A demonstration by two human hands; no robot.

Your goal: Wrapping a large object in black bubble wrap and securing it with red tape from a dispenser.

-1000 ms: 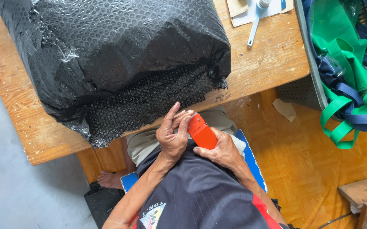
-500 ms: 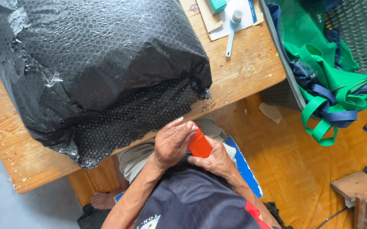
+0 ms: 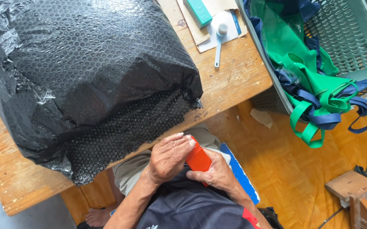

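**A:** So the grip: both hands are closed round the orange-red cutter, held over the lap. Right hand wraps the lower end from underneath, left hand sits over the top end with its fingertips on the tip. Can't tell if a blade is out.

**B:** I'd say keep it like that, 2 hands, tip angled away from the body, thumb off the edge line.

**A:** Just above the grip is the table edge, and the big black bubble-wrapped bundle lies up and to the left of it.

**B:** Further out, up to the right, there's a small brush and a teal box on papers, then a basket with green and blue straps.
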